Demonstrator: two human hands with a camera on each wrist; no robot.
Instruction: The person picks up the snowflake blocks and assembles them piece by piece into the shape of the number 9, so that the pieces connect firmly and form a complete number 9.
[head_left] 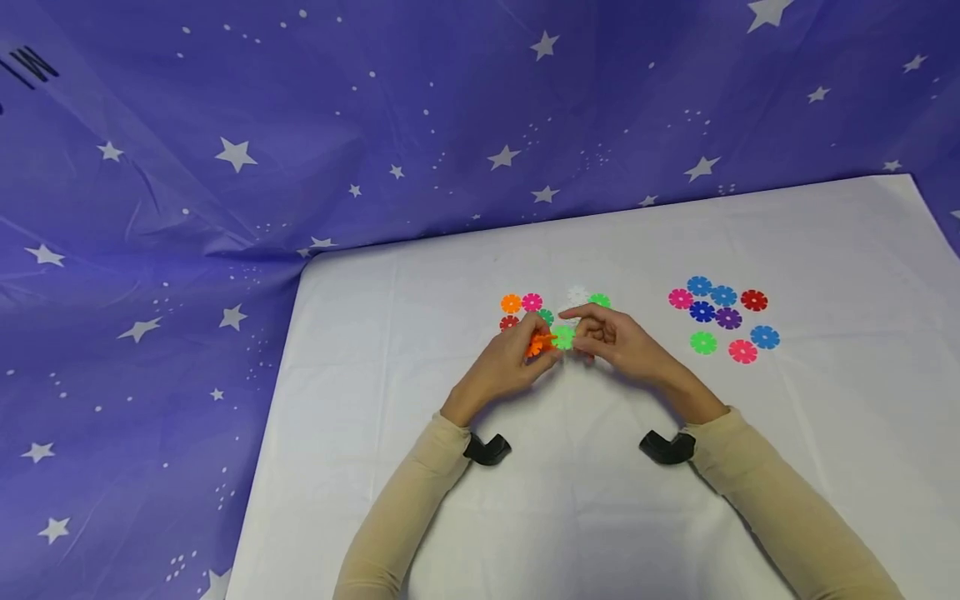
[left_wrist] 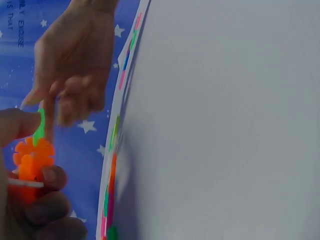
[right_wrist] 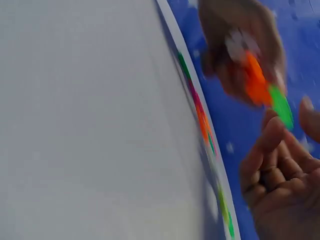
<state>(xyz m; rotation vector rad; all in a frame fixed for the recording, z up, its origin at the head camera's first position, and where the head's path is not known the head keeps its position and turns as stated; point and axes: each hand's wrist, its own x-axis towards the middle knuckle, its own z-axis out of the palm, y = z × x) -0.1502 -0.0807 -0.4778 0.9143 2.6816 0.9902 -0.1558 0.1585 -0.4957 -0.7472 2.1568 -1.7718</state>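
My left hand [head_left: 504, 360] grips a small joined cluster of notched plastic discs. Its orange discs [left_wrist: 33, 156] sit among the fingers, and a green disc [head_left: 564, 337] sticks out toward the right. A white disc [right_wrist: 242, 46] shows at the cluster's other end in the right wrist view. Beside the green disc is my right hand [head_left: 628, 343], its thumb and index finger apart on either side of the disc's edge. The index fingertip [right_wrist: 274, 129] is very near or touching the green disc; which one I cannot tell. The right hand's other fingers are loosely bent.
Loose discs lie on the white table [head_left: 405, 350] behind the hands, among them an orange disc [head_left: 511, 303], a pink disc [head_left: 532, 302] and a white disc [head_left: 577, 294]. Farther right lies another group, including a purple disc [head_left: 728, 318]. A starry blue cloth [head_left: 420, 125] hangs behind.
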